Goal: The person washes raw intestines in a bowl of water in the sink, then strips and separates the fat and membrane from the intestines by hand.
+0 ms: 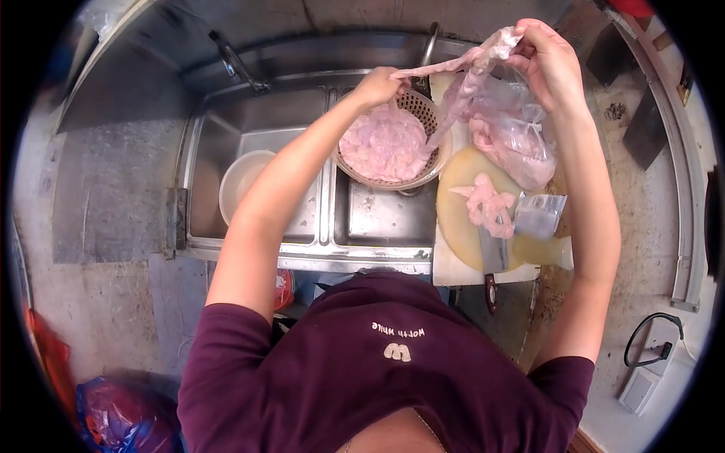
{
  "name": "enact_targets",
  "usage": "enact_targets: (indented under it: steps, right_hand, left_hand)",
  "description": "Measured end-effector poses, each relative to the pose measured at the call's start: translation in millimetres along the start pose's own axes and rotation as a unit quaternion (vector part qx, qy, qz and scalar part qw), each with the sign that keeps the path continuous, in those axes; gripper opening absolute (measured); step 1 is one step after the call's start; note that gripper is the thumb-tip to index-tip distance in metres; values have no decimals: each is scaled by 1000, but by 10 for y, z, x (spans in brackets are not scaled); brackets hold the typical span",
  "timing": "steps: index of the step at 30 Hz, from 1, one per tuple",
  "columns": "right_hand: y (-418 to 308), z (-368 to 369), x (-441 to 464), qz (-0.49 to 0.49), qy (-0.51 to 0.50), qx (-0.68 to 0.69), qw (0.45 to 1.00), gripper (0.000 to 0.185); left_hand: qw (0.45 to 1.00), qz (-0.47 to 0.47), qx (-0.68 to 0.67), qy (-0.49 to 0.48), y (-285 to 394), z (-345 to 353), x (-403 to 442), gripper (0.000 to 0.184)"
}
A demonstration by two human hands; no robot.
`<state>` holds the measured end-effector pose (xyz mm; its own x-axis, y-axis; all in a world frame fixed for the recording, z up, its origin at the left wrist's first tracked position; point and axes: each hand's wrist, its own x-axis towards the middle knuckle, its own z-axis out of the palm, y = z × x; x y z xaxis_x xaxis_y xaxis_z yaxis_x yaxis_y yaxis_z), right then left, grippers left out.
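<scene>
Two sink basins (381, 215), one colander (424, 113), one round board (458, 226), one knife (495, 260).

Steel double sink (294, 259) set along far wall (362, 19), wall grey, smudged. Tap (234, 64) over left basin. Grey metal panel (113, 174) left of sink, dull, scuffed. Right: pale surface (642, 249), brown stains, wall or floor unclear; metal rail (683, 189) beyond. White socket box (640, 389), black cable (633, 341) near right. Light bright, sheen on steel.

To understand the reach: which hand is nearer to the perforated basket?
Left. The left hand is by the far rim of the basket; the right hand is off to its right.
</scene>
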<state>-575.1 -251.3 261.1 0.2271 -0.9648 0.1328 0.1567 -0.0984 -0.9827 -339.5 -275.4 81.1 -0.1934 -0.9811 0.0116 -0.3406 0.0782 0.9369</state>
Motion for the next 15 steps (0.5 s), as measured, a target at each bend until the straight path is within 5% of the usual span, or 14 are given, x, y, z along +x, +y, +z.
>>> enact_targets:
  steps: [4, 8, 11, 15]
  right_hand:
    - [20, 5, 20, -6, 4, -2, 1000, 10]
    - [132, 54, -18, 13, -4, -19, 1000, 10]
    - [238, 96, 3, 19, 2, -12, 1000, 11]
    - [258, 128, -1, 34, 5, -17, 999, 10]
  left_hand:
    - [997, -68, 16, 16, 296, -194, -70, 25]
    - [999, -26, 0, 23, 771, -261, -115, 27]
    - [995, -12, 31, -90, 1290, -366, -152, 25]
    - [989, -97, -4, -113, 1571, -313, 111, 21]
